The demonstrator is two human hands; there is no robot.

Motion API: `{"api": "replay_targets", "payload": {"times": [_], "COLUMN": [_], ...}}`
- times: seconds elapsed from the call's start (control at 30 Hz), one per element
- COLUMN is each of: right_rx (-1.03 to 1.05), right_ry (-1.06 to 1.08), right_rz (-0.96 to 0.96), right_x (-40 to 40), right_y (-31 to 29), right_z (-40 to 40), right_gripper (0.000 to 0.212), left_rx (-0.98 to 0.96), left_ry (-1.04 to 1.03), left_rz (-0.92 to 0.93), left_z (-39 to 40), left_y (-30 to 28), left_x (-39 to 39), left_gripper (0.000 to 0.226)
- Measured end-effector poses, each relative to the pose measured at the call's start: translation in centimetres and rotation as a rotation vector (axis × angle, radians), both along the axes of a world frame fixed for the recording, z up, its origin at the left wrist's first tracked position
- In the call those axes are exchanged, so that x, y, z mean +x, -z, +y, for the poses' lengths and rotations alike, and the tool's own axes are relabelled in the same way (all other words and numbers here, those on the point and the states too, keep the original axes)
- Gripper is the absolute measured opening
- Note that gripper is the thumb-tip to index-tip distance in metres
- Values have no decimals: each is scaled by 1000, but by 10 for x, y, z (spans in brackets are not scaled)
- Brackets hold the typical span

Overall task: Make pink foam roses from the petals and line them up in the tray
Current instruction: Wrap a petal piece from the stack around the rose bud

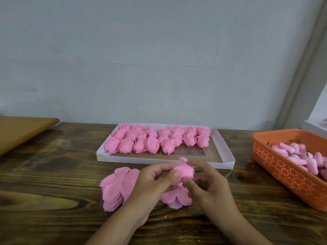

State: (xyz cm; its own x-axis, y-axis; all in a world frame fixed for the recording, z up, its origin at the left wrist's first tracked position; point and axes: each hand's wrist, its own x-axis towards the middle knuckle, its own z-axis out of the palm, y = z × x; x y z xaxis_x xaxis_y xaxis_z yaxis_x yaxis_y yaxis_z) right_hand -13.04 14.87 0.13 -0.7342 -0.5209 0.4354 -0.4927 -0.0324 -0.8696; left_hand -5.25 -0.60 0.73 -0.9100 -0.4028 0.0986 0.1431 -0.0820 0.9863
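Observation:
A half-made pink foam rose is held just above the wooden table, in front of the tray. My left hand pinches its left side with thumb and fingers. My right hand curls round its right side. A loose petal layer hangs or lies beneath the rose. A stack of flat pink petals lies on the table left of my left hand. The white tray behind holds several finished pink roses in rows at its far side.
An orange perforated basket with several pink-and-white rose cores stands at the right. A brown cardboard sheet lies at the far left. A white box edge shows behind the basket. A grey wall backs the table.

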Motion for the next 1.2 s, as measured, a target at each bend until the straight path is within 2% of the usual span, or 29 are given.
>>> {"api": "replay_targets", "payload": {"times": [0.17,0.33,0.43,0.5,0.57,0.67,0.73,0.83,0.9,1.2], "right_rx": [-39,-80,-116,-126,-162,-220,-193,-96,-66,-157], "right_ry": [-25,-72,-110,-130,-126,-17,66,-25,-133,-390], "right_rz": [-66,-152,-205,-215,-231,-359,-503,-676,-769,-980], "right_x": [-1,4,5,5,6,3,-2,-7,-7,-3], "right_y": [-3,-7,-10,-11,-14,-13,-10,-8,-7,-6], "right_z": [0,0,-1,1,3,2,2,0,-2,-2], "right_gripper": [38,34,39,48,47,28,15,51,58,22], "left_rx": [-8,-49,-49,31,177,349,410,462,469,459], "left_ry": [106,22,10,11,3,5,25,58,75,67], "left_rz": [79,70,46,41,28,18,17,-3,-19,-5], "left_z": [-3,-2,-4,-4,-5,-9,-10,-8,-5,-3], "left_y": [1,4,4,3,3,0,-2,0,2,5], "left_x": [-1,-2,-2,-2,-4,-5,-4,-5,-6,-7], "left_gripper": [28,27,23,25,36,53,52,35,27,59]}}
